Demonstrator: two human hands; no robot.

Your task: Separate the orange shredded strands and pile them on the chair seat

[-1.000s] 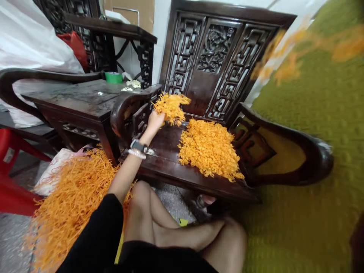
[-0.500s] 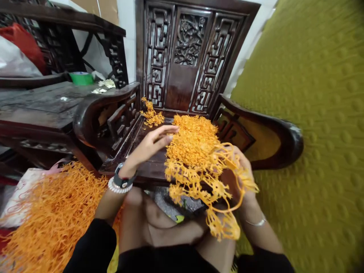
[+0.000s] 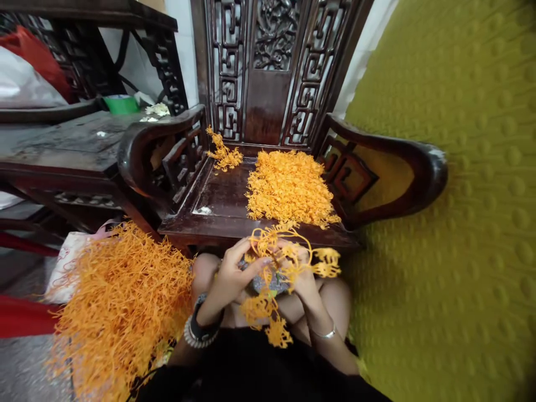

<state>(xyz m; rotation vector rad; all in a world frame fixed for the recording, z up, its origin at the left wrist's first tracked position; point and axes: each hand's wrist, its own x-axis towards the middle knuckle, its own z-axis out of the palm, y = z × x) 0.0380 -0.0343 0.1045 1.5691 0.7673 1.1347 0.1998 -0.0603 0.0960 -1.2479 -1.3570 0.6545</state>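
Note:
An orange flowery plastic strand (image 3: 278,332) hangs between my two hands, above my lap. My left hand (image 3: 238,271), with a dark watch and a pale coiled band at its wrist, has its fingers and thumb closed on the strand. On the strand's other side, my right hand (image 3: 299,268) grips it too, partly covered by its loops. Beyond them, a flat pile of orange flowery pieces (image 3: 291,187) rests on the dark wooden chair seat (image 3: 221,195). A smaller orange cluster (image 3: 224,153) sits at the seat's back left corner.
At the left, a big heap of orange strands (image 3: 125,301) spills over a white bag (image 3: 69,262). The chair's curved armrests (image 3: 140,151) flank the seat. A dark side table (image 3: 62,148) holds a green roll (image 3: 121,104). A yellow-green textured surface (image 3: 460,195) fills the right.
My left hand has come back from beside the pile and closed on the strand. My right hand has moved left with the strand, off the pile. The view has tilted down.

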